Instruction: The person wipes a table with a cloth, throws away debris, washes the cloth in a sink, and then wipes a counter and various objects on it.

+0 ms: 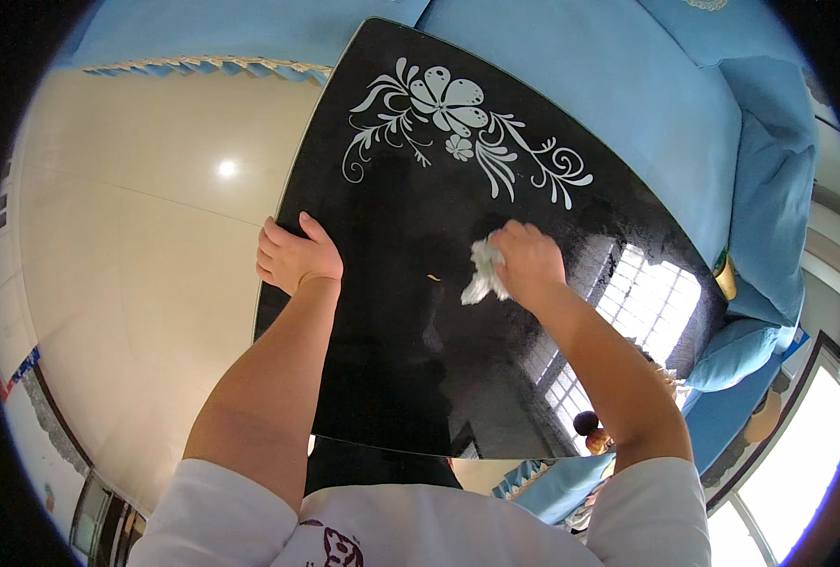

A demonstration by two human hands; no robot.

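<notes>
Before me stretches a glossy black tabletop [391,234] with a white floral pattern [448,103] at its far end. My right hand [533,262] grips a crumpled white tissue or cloth [486,273] against the surface, right of the middle. My left hand [300,255] rests on the table's left edge, thumb on top and fingers over the rim; it carries nothing. Between the hands lies a small yellowish scrap [433,278].
A blue fabric sofa [604,78] borders the table's far and right sides, with a blue cushion [732,354]. Two round objects, one dark [586,423] and one reddish [597,442], sit near my right forearm. Pale floor tiles [157,234] extend left. A window reflection crosses the tabletop.
</notes>
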